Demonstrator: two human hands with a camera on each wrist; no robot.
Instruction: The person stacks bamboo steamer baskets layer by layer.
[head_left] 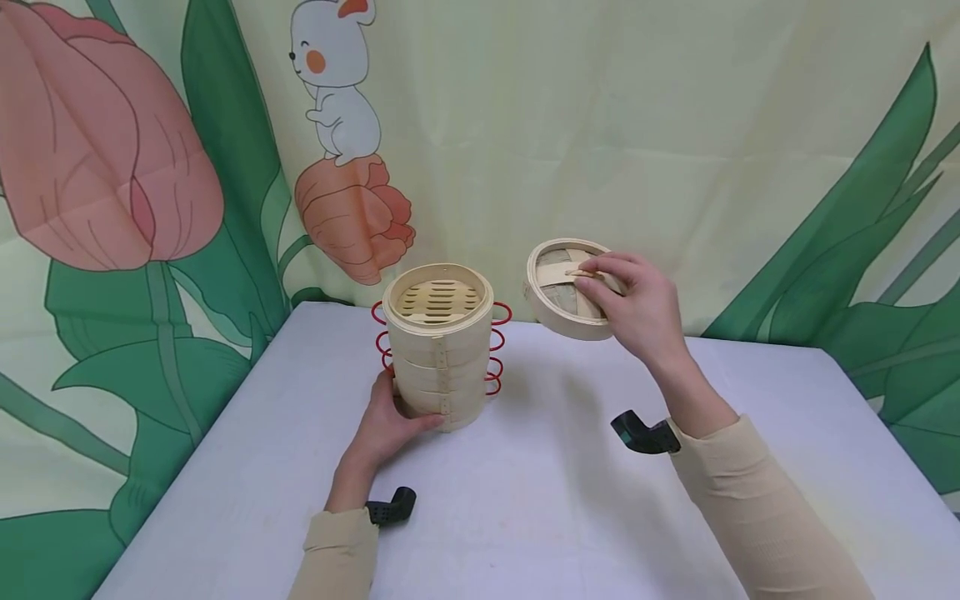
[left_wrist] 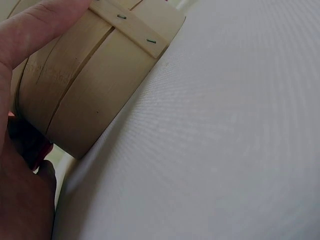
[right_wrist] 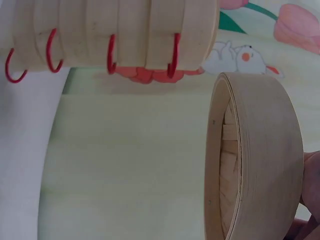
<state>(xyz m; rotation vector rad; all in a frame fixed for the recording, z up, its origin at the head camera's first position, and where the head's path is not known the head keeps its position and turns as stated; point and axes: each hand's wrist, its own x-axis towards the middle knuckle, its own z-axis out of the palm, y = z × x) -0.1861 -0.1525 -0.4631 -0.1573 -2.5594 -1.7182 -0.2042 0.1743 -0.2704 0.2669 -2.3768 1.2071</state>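
Note:
A stack of bamboo steamer baskets [head_left: 442,367] stands upright on the table, its top basket uncovered so the slatted base shows. Red loop handles [head_left: 498,338] stick out on both sides. My left hand [head_left: 388,423] grips the bottom of the stack, thumb across the front; its other fingers are partly hidden behind. To the right, my right hand [head_left: 633,302] pinches the small handle of the round bamboo lid [head_left: 558,310]. The lid hangs tilted in the air, apart from the stack. Its hollow underside faces the stack in the right wrist view.
A white-covered table [head_left: 517,517] lies under the stack. Close behind its far edge hangs a printed curtain [head_left: 480,167] with flowers and a rabbit. Each wrist carries a black camera mount, one by the left sleeve [head_left: 333,542].

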